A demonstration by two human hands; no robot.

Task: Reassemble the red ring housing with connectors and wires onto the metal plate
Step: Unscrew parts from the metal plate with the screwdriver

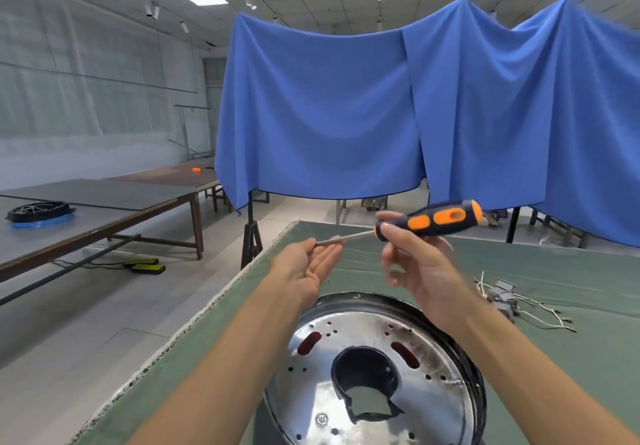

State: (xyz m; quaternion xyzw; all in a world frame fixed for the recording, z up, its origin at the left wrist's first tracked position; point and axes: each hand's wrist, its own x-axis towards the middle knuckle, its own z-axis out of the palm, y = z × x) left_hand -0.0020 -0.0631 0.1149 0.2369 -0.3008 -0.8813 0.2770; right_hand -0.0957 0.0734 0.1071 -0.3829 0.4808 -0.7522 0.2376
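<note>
The metal plate lay on the near part of the green-covered table, a shiny round disc with a dark rim, a large ragged hole at its middle and two slots showing red through them. The connectors and wires sat in a loose tangle on the cloth to the right of the plate, apart from it; the small grey blocks in the bundle were too blurred to make out in detail.

Above the far edge of the plate, both hands were raised. The right hand pinched the near end of a screwdriver handle, black with orange pads, between thumb and fingertips, the handle pointing right and away. The metal shaft ran left to the left hand, which was turned palm up with its fingers relaxed; the shaft tip seemed to rest on them, though motion blur left the contact unclear.

Beyond the table hung a blue cloth. To the far left, a long table carried a black ring-shaped part.
</note>
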